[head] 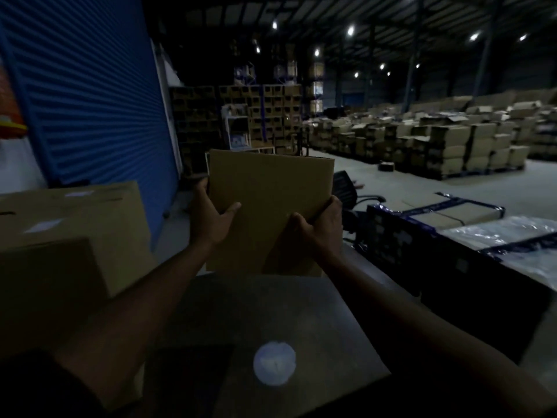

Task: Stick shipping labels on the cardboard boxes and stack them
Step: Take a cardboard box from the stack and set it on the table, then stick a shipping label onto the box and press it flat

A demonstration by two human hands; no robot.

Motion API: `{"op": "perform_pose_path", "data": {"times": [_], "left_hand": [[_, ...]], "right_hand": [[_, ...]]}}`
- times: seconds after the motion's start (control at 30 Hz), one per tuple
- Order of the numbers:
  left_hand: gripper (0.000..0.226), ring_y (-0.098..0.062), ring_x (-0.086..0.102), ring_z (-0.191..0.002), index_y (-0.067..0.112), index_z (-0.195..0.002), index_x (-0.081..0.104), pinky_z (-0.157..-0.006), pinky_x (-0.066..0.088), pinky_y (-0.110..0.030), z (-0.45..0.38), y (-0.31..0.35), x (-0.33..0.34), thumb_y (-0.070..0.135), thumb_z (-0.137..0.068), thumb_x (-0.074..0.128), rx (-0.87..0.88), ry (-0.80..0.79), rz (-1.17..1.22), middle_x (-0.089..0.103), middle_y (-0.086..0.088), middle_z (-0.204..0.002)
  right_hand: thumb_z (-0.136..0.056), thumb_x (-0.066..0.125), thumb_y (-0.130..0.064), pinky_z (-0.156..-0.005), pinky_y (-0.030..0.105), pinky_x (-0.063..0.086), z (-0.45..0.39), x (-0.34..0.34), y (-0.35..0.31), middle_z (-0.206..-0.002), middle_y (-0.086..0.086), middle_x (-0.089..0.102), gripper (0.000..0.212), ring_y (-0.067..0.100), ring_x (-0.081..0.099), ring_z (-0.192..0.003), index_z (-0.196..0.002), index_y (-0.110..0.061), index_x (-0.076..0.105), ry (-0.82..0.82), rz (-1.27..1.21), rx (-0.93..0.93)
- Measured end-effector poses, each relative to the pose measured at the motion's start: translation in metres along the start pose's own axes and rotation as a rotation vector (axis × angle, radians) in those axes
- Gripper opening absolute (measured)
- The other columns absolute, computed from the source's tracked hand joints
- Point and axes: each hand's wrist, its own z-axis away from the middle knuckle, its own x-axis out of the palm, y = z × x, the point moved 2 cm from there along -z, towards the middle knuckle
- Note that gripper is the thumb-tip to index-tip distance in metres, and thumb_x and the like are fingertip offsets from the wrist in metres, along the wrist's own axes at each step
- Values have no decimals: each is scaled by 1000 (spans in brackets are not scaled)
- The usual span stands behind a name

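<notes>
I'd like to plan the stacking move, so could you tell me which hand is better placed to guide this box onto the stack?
Left, probably. The left hand grips the held box on the edge nearer the labelled stack; the right hand grips the far edge.

Both hands hold a plain cardboard box [271, 206] upright above the far edge of the dim tabletop [241, 312]: the left hand [211, 218] grips its left edge, the right hand [316, 227] its right edge. Labelled boxes [69, 224] stand stacked at the table's left edge.

Dim, soft-focus, glaring ceiling lamps [350, 31]
</notes>
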Motion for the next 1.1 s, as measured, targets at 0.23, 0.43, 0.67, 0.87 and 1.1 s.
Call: {"op": "perform_pose_path", "data": {"times": [0.23,0.43,0.67,0.87,1.1], "left_hand": [[87,-26,47,-133,15,-147,30,-103,43,-37,71,-68,59,20,-79,84,-200,-102,-120,46,-9,-149],[87,-29,42,-135,8,-148,31,-109,40,-45,115,-130,108,5,-78,82,-318,-114,-16,42,-15,-148],[90,-32,44,-135,11,-148,31,-108,42,-51,137,-204,147,4,-75,84,-496,-108,4,44,-15,-147],[77,-32,48,-130,9,-144,35,-101,45,-45,138,-235,162,5,-81,78,-573,-102,-55,47,-15,-143],[39,-29,52,-122,12,-138,45,-101,38,-39,131,-260,155,22,-100,50,-541,-181,-27,53,-11,-135]], "right_hand": [[-64,82,-46,-90,45,47,30,-11,91,-111,-2,51,70,17,48,-105,-117,-23,41,-8,211,117],[-68,84,-30,-81,40,53,50,7,173,-104,1,53,52,18,45,-105,-102,-25,45,-98,295,284],[-78,75,-23,-80,42,54,39,50,240,-102,-1,54,42,20,52,-100,-99,-28,39,-177,312,369],[-88,62,-19,-77,44,54,29,77,282,-101,0,57,21,21,59,-96,-101,-23,46,-196,346,389],[-93,27,-32,-70,46,48,13,70,306,-85,10,60,36,32,58,-80,-87,-12,57,2,288,392]]}}
